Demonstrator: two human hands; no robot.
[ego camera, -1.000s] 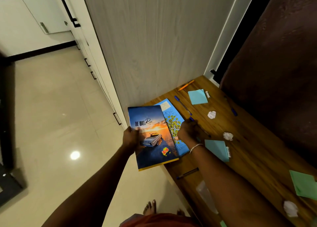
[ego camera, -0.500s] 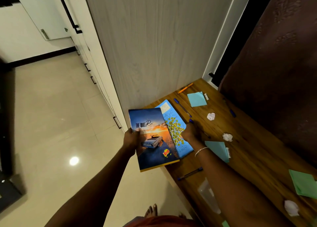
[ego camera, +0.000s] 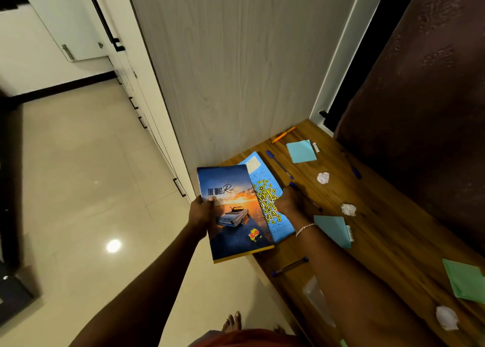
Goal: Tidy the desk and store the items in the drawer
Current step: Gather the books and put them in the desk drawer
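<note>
Movement since a second ago is small. The right hand (ego camera: 287, 202) has slid off the cover of the patterned notebook (ego camera: 265, 178) to its far edge, where its fingers now curl round that edge. The left hand (ego camera: 200, 212) grips the car book (ego camera: 231, 215) as before, thumb on the cover and fingers beneath. That book lies half over the notebook and juts past the desk (ego camera: 380, 228) edge, out over the floor (ego camera: 78, 176). I judge both books are being gathered into one stack for lifting. No open drawer is in view, so storing has not begun.

Beyond the right hand lie a blue pen (ego camera: 279, 164), an orange pen (ego camera: 283, 134) and a blue note pad (ego camera: 301, 151). To that hand's outer side sit two paper balls (ego camera: 323, 177); a teal pad (ego camera: 333, 229) lies just beside the wrist. Nearer the person than the hand is a dark pen (ego camera: 290, 266); well apart are a green sheet (ego camera: 465, 281) and another paper ball (ego camera: 446, 317).

Ahead of both hands rises a pale wood-grain panel (ego camera: 236, 71). Left of the left hand, white cabinets with black handles (ego camera: 179, 187) line the tiled floor. A dark curtain (ego camera: 420, 84) hangs beyond the desk.
</note>
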